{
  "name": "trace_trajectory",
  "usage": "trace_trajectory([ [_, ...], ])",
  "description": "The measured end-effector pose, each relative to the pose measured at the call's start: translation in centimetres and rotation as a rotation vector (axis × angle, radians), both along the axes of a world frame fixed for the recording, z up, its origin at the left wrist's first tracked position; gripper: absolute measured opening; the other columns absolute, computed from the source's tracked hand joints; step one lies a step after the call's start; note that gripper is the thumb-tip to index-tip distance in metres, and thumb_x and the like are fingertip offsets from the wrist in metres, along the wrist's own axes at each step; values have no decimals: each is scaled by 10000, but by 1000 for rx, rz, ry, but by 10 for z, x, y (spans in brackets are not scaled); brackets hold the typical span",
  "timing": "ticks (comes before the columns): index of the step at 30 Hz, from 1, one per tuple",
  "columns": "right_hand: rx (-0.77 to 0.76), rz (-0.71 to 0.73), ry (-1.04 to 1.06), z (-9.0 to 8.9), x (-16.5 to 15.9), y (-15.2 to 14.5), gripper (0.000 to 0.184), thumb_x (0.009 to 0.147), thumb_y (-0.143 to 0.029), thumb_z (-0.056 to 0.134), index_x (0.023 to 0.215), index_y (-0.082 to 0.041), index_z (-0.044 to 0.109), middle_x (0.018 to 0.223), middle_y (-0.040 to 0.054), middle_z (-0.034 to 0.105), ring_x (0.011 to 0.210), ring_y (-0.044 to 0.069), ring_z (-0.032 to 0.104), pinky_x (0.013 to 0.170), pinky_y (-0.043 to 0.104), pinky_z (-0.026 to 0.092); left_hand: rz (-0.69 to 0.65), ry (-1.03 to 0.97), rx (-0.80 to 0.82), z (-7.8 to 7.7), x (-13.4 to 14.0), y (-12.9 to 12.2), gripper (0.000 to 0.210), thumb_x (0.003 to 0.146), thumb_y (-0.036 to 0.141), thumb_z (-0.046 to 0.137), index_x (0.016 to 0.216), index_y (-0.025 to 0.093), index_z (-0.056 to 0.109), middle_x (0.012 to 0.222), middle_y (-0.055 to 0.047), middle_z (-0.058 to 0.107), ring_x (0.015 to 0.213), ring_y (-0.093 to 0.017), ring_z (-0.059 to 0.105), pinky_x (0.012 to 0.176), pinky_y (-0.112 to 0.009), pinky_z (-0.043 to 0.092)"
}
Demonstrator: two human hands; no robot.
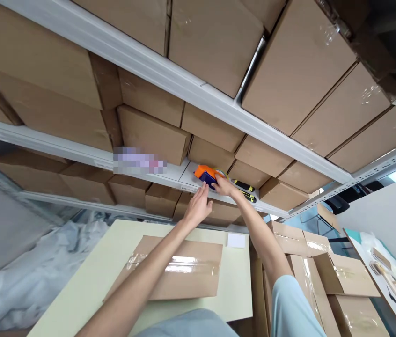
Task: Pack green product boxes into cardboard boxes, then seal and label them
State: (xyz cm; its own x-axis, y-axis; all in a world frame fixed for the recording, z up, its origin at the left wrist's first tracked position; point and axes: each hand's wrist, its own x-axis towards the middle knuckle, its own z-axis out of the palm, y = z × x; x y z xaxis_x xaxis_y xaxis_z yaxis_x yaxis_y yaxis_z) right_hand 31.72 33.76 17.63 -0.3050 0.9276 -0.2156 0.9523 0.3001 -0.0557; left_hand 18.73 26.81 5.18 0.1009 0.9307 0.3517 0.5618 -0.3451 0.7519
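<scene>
Orange and dark blue plastic forms a tape dispenser (206,176), lying on the white metal middle shelf (175,173) just right of the centre of the frame. Both of the person's hands reach up to it from the lower part of the frame. The right hand (223,185) is partly curled, its fingers bent over the dispenser's right end and touching it; how firmly it grips cannot be told. The left hand (198,206) is open, fingers straight and close together, thumb held apart, with the fingertips at the near edge of the blue part; whether they touch it is unclear, and it grasps nothing visible.

Just right of the right hand lie two black-and-yellow utility knives (244,186), one nearer the shelf edge than the other. A yellowish ring, perhaps a tape roll (223,173), shows partly behind the hand. Left of the dispenser, a pixelated patch (138,160) hides something lilac and pink.

Brown cardboard boxes (152,135) stand stacked behind these things, with larger cartons (215,37) across the top of the frame. At lower centre, a pale yellow tabletop (235,285) bears a flat carton (194,283) sealed with clear tape (184,266), partly covered by the left forearm. A small white card (236,240) lies near its upper right corner. Crumpled white plastic sheeting (43,276) fills the lower left, and taped cartons (354,271) crowd the lower right beside a light blue sleeve (292,306).
</scene>
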Motion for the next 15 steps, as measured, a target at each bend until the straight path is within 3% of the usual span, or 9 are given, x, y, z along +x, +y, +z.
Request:
trace_trajectory([
  [5, -25, -67, -40, -11, -7, 7, 341, 1067, -237, 578, 1388, -154, 655, 1388, 182, 779, 1312, 342, 733, 1176, 461, 549, -19, -9, 31, -26, -16, -8, 761, 930, 245, 593, 1666, 72, 506, 1733, -223, 525, 1616, -399, 512, 1355, -563, 429],
  [10, 46, -132, 8, -19, -7, -1, 484, 1064, -236, 558, 1517, -74, 600, 1593, 256, 633, 1536, 357, 566, 1331, 502, 394, -36, -13, -20, -34, -25, -39, 742, 977, 345, 543, 1657, 51, 507, 1737, -249, 506, 1651, -430, 446, 1341, -631, 417],
  [13, 221, -174, 189, -32, 12, -33, 586, 1085, -263, 531, 1639, -76, 498, 1682, 254, 543, 1608, 331, 477, 1379, 495, 319, -6, -16, -62, -46, -48, -67, 782, 1024, 481, 519, 1677, 54, 472, 1781, -251, 438, 1688, -426, 379, 1378, -649, 331],
  [15, 358, -222, 414, -53, 33, -74, 590, 1110, -306, 490, 1664, -103, 484, 1684, 241, 550, 1614, 312, 476, 1377, 487, 333, 72, -28, -111, -64, -76, -91, 827, 1029, 570, 524, 1700, 92, 447, 1795, -235, 430, 1702, -416, 356, 1391, -644, 301],
])
